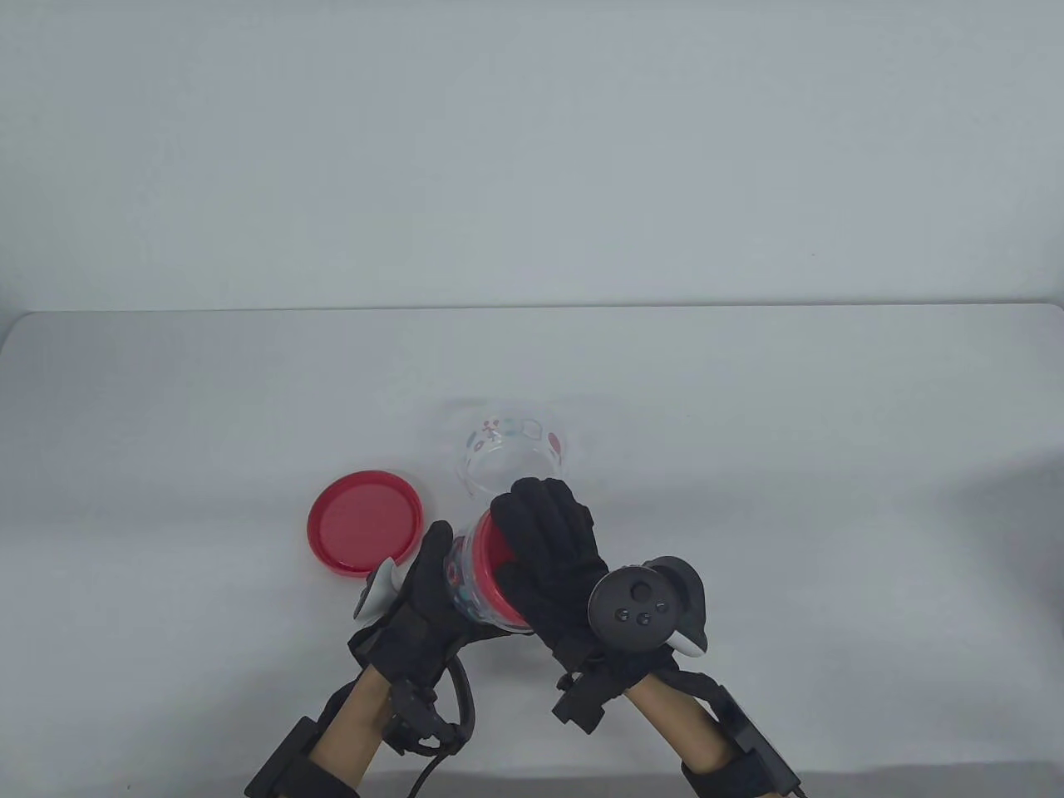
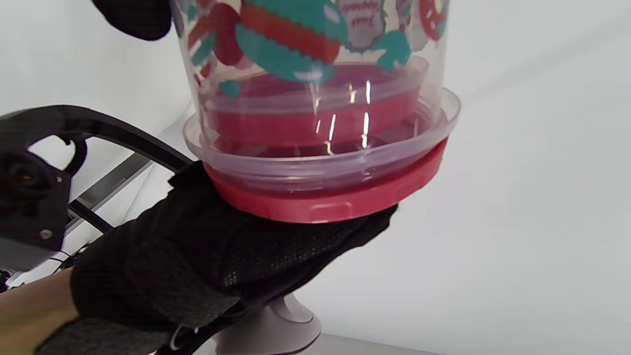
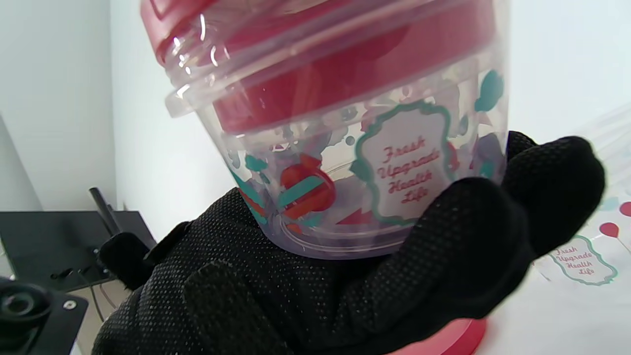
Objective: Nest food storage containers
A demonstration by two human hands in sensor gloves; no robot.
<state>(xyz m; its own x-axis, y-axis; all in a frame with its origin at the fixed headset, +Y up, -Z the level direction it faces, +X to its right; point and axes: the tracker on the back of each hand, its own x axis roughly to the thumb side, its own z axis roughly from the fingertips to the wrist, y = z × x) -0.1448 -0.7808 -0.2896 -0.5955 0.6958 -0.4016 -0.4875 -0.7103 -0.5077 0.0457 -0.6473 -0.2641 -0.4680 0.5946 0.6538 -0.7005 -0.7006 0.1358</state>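
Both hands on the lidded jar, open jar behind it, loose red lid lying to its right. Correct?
One thing is wrong: the loose red lid lies left of the lidded jar, not right, as the table view shows. The rest holds: left hand and right hand both hold that jar, and the open jar stands behind it.

A plain pale grey-white wall [image 1: 532,150] fills the upper part of the table view. Below it lies a white bench [image 1: 748,465] with rounded far corners, its back edge meeting the wall. Light is soft and even, with faint shadows on the bench surface near its right side.
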